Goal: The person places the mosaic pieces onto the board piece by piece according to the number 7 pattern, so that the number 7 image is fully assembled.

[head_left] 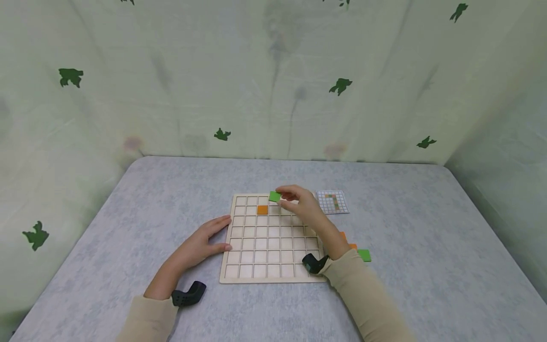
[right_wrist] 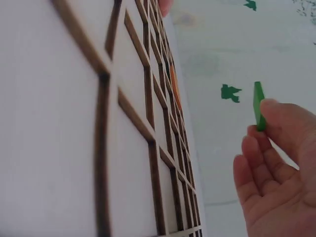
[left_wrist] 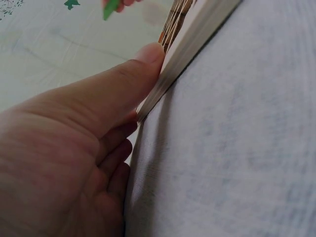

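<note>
A pale wooden grid board [head_left: 255,245] lies on the table, with one orange square tile [head_left: 262,210] set in a cell near its far left part. My right hand [head_left: 304,203] pinches a green square tile [head_left: 275,196] between thumb and fingers, above the far part of the board. In the right wrist view the green tile [right_wrist: 258,106] stands nearly edge-on, off the grid surface. At the board's left edge rests my left hand [head_left: 202,243], thumb and fingertips touching the side. The left wrist view shows its thumb [left_wrist: 123,81] against the wooden edge.
A small pattern card [head_left: 333,202] with coloured squares lies right of the board's far corner. Beyond the right forearm are a loose green tile [head_left: 364,255] and orange tiles [head_left: 353,246], partly hidden by the arm. A pale curtain [head_left: 273,85] hangs behind the table.
</note>
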Available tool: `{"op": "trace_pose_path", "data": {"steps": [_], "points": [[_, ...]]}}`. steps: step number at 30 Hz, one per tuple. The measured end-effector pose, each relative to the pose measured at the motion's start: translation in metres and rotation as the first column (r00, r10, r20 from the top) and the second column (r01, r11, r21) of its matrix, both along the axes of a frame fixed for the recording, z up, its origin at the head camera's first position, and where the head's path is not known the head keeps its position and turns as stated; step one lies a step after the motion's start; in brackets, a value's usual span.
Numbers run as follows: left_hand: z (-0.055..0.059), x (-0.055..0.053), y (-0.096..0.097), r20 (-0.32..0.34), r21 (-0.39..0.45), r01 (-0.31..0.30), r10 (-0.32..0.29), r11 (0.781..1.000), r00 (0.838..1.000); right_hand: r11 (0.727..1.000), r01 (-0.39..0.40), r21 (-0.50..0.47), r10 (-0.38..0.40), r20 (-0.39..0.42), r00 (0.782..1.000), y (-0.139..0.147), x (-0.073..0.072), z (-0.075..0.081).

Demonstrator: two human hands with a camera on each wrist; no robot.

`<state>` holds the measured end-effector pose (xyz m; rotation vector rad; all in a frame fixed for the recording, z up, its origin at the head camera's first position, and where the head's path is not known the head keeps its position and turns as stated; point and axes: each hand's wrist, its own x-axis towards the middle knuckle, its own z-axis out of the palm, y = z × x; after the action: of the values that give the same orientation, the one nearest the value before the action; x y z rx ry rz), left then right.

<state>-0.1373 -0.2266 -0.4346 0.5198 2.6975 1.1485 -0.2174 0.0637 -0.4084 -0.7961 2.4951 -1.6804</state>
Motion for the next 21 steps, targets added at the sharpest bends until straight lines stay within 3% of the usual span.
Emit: {"op": "trace_pose_path", "data": {"steps": [11, 16, 21], "points": [[-0.002, 0.0, -0.001, -0.005, 0.009, 0.007, -0.007, 1.0, 1.0, 0.984, 0.001, 0.18, -0.01, 0.046, 0.999, -0.002, -0.005, -0.025], [-0.002, -0.001, -0.001, -0.009, 0.013, 0.005, -0.005, 1.0, 1.0, 0.972, -0.028, 0.232, 0.025, 0.017, 1.0, -0.003, -0.008, -0.026], [0.0, 0.0, 0.0, 0.001, 0.037, 0.006, -0.006, 0.999, 1.0, 0.963, -0.057, 0.263, 0.033, 0.093, 0.995, -0.005, -0.008, -0.023]]}}
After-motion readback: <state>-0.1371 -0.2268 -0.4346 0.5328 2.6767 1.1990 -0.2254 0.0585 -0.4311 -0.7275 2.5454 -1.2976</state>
